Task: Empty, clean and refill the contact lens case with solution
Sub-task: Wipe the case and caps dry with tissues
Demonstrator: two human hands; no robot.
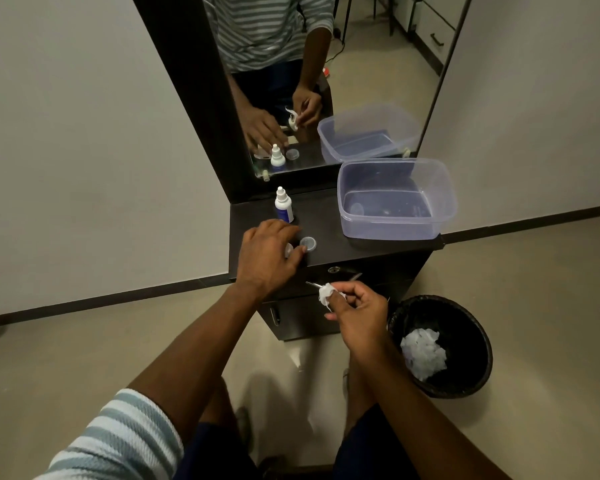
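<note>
Head view: your left hand (269,256) rests fingers-down on the case (288,250) at the front of the dark cabinet top (329,233), likely steadying it for wiping, with a loose round cap (308,243) just beside your fingertips and the bottle (283,205) upright behind. Your right hand (355,308) pinches a crumpled tissue (326,295) between thumb and fingers, held off the edge near the bin (440,344). The tub (395,199) waits to the right, seemingly for rinsing.

I can read no text anywhere; the blue label on the solution bottle (284,206) is too blurred.
</note>
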